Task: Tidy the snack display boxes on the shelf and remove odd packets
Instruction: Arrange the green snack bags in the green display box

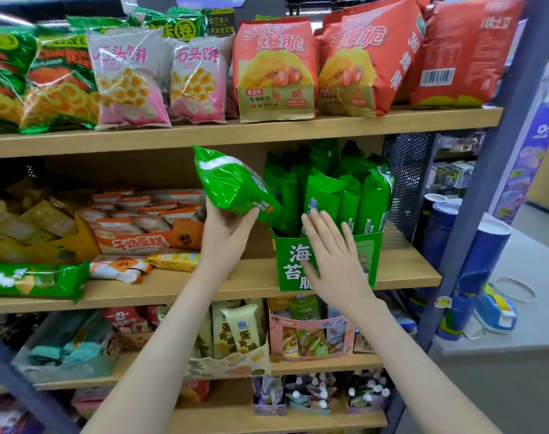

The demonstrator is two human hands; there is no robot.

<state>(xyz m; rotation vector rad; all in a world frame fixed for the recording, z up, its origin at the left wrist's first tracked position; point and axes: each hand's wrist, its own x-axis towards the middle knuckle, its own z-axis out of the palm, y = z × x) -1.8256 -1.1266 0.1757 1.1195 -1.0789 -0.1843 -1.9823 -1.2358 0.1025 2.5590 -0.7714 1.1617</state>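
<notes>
A green display box (368,255) with white characters stands on the middle shelf (254,283), packed with upright green packets (348,195). My left hand (227,230) grips one green packet (232,184) by its lower end, holding it tilted in the air just left of the box. My right hand (332,249) is open with straight spread fingers, in front of the box's front face and the packets' lower parts. To the left, an orange display box (135,242) holds several orange-and-white packets. Loose packets lie in front of it: a long green one (32,278), an orange-white one (119,267) and a yellow one (176,261).
The top shelf (235,133) carries large green, pink and red snack bags. The shelf below holds a pink box (310,336), cream packets (238,330) and a teal box (69,349). A grey metal post (473,195) frames the right side; blue tubes (486,245) stand beyond it.
</notes>
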